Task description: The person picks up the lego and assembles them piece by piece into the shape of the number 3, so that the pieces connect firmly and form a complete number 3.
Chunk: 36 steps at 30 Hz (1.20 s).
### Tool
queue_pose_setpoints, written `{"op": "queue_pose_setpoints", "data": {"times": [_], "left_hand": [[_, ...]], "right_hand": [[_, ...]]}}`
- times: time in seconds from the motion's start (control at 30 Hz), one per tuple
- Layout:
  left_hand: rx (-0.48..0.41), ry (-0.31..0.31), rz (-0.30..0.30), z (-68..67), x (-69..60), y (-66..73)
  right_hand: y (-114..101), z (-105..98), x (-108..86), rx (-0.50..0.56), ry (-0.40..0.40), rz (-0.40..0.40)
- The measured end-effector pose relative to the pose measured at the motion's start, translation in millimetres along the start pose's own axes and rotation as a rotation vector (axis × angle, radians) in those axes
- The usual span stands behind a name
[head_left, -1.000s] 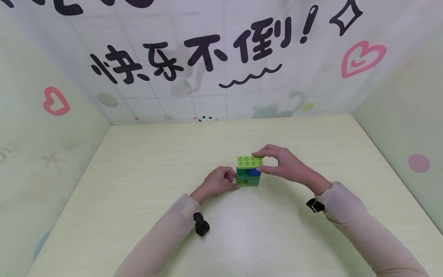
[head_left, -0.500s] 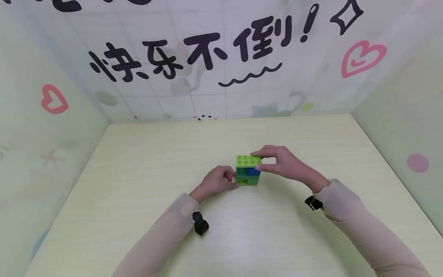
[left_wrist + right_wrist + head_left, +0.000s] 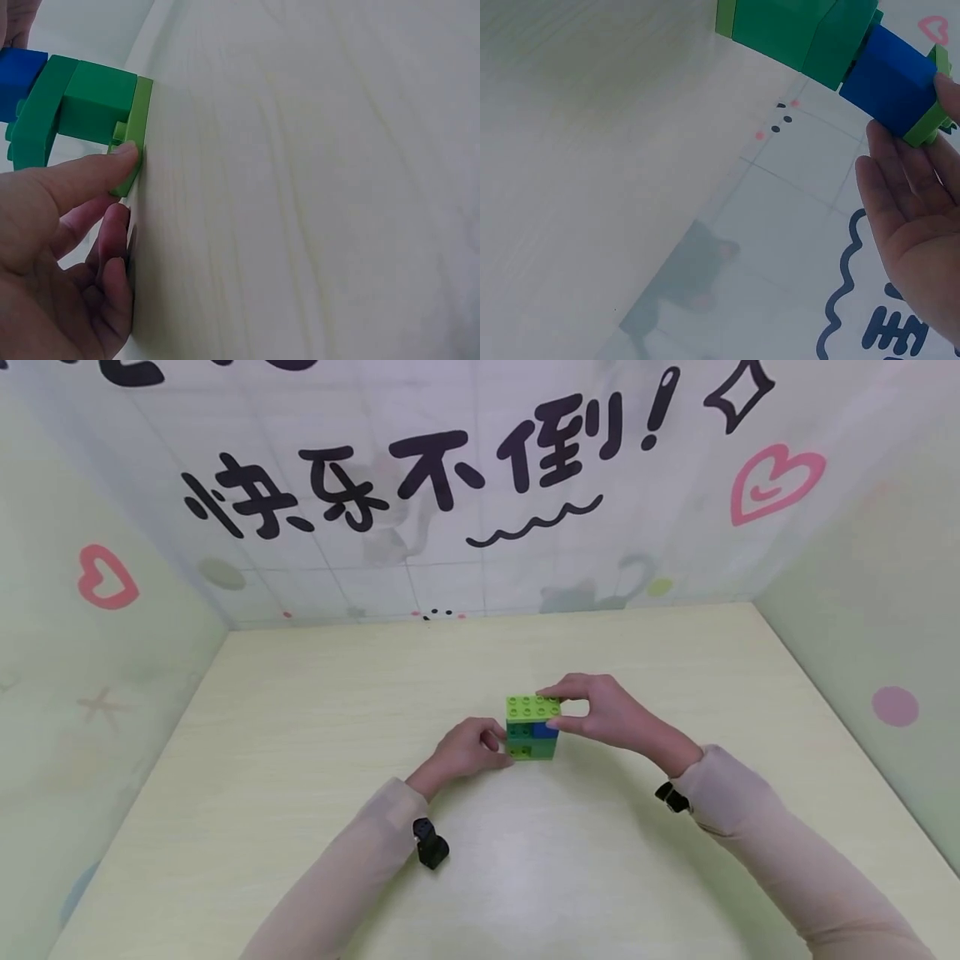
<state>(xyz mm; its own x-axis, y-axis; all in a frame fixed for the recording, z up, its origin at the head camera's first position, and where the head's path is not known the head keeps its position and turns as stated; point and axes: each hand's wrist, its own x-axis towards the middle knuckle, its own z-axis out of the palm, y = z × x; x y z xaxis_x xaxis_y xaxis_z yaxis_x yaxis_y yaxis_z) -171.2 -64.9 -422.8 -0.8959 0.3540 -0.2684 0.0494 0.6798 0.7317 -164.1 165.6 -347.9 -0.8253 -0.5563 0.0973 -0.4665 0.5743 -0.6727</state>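
Note:
A stack of toy building bricks stands on the table in the head view. Its top is a lime-green studded plate (image 3: 528, 706), over a blue brick (image 3: 544, 731). Below these come a darker green brick (image 3: 41, 116) and a green brick (image 3: 99, 101), on a light green base plate (image 3: 139, 112). My left hand (image 3: 467, 749) pinches the base plate at its left end, thumb on top near a stud. From the right, my right hand (image 3: 611, 710) grips the top plate between thumb and fingers. Part of the top plate is hidden behind the right hand in the right wrist view.
The pale wooden table (image 3: 322, 710) reaches back to a printed wall sheet (image 3: 442, 577) with black lettering. Light green side panels (image 3: 870, 635) border the table left and right. A black wrist camera (image 3: 431, 843) sits at the left sleeve.
The whole head view has shifted slightly, so the scene appears farther left. Both hands keep the same hold on the brick stack.

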Motion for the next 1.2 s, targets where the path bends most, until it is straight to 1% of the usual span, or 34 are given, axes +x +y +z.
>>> {"op": "queue_pose_setpoints", "data": {"times": [0.07,0.3,0.63,0.73,0.87,0.93,1.03,1.1,1.2], "left_hand": [[0.004,-0.006,-0.005,0.3,0.6,0.4],[0.008,-0.013,-0.016,-0.2,1.7,0.0],[0.006,0.013,0.013,2.4,-1.0,-2.7],[-0.020,0.019,0.034,2.3,-2.8,-1.8],[-0.093,0.027,0.065,0.5,-6.7,-2.5],[-0.122,0.039,0.069,-0.9,-8.9,-2.8],[-0.165,0.078,0.074,-3.4,-12.6,-2.4],[-0.188,0.112,0.074,-5.7,-15.7,0.4],[-0.219,0.159,0.088,-9.2,-20.5,6.5]], "right_hand": [[1,0,-0.4,0.007,-0.006,0.005],[8,-1,0.5,0.073,-0.018,-0.031],[16,4,-3.4,0.139,-0.019,-0.009],[21,7,-5.3,0.171,-0.010,-0.004],[27,12,-8.2,0.194,0.007,0.026],[30,15,-10.3,0.210,0.018,0.063],[33,20,-14.4,0.246,0.030,0.120],[34,23,-17.1,0.277,0.043,0.150],[35,27,-21.4,0.310,0.072,0.171]]}}
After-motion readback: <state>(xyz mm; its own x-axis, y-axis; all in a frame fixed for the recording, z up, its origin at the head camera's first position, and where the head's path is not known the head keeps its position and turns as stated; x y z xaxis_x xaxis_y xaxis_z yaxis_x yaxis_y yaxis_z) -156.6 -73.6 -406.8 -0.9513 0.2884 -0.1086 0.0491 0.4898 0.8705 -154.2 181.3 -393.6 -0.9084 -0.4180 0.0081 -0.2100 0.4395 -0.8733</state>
